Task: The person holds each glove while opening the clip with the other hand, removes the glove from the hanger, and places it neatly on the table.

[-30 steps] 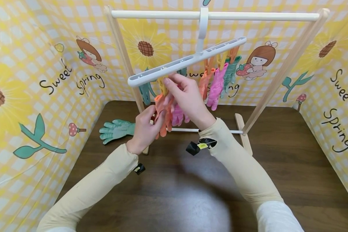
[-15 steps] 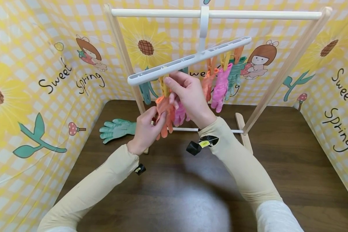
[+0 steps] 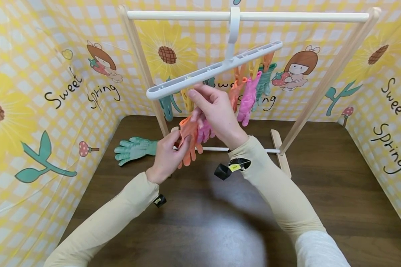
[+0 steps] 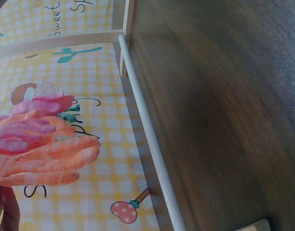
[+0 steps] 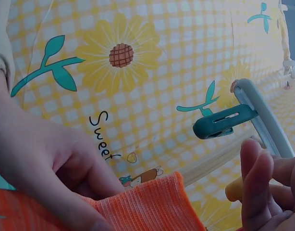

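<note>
My left hand (image 3: pixel 167 154) pinches an orange glove (image 3: pixel 189 133) between thumb and fingers, below the left half of the grey clip hanger (image 3: pixel 200 76). The glove's cuff (image 5: pixel 152 202) is apart from the yellow clip (image 3: pixel 187 101) above it. My right hand (image 3: pixel 218 115) holds that yellow clip; its fingertips partly cover the clip in the right wrist view. Just behind hangs a pink glove (image 3: pixel 204 130), partly hidden by my right hand. At the hanger's left end a teal clip (image 5: pixel 224 120) dangles with nothing in it.
From the hanger's right half hang an orange glove (image 3: pixel 234 94), a pink glove (image 3: pixel 248 98) and a green glove (image 3: pixel 264 85). A green glove (image 3: pixel 135 149) lies on the dark table (image 3: pixel 187 222). The wooden rack (image 3: pixel 334 74) carries the hanger on its white top bar (image 3: pixel 304 17).
The orange glove in my left hand has moved down, out of the yellow clip. My right hand stays at the clip. The hanger swings slightly.
</note>
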Available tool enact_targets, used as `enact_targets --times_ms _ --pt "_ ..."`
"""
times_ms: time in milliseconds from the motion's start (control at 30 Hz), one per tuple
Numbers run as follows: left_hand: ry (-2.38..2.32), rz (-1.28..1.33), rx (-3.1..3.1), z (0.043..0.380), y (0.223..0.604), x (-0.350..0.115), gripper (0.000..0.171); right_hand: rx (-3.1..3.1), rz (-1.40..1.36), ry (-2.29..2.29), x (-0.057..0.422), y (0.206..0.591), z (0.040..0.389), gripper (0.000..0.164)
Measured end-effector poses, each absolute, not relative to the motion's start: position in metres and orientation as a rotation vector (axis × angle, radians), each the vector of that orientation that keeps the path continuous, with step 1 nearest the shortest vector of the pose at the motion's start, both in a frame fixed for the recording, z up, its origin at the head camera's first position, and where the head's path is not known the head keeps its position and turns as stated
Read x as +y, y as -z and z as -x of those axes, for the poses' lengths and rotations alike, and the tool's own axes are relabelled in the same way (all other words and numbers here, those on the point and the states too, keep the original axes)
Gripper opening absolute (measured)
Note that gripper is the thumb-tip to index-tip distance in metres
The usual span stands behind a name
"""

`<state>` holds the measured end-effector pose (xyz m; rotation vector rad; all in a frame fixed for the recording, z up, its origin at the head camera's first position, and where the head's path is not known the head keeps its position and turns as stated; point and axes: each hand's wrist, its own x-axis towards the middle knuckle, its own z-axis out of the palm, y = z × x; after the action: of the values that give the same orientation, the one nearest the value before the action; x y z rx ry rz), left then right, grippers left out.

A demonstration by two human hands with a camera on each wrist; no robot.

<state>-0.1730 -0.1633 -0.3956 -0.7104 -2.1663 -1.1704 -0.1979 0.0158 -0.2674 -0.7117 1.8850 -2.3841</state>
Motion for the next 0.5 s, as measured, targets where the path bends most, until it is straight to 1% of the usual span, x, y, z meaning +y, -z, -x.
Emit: enact_targets --times_ms 267,333,500 --pt "1.191 0.668 -2.195 0.171 0.4 -0.168 0.015 2.09 0.801 2.299 0.021 0.27 0.194 0.032" --pt "1.189 0.654 -2.213 0.171 0.401 -0.17 0.012 2.117 0.829 2.291 0.023 0.271 0.193 0.034" --pt "1.148 0.625 -2.241 0.172 0.407 -0.175 0.004 2.159 0.91 2.291 0.028 0.273 0.19 0.032"
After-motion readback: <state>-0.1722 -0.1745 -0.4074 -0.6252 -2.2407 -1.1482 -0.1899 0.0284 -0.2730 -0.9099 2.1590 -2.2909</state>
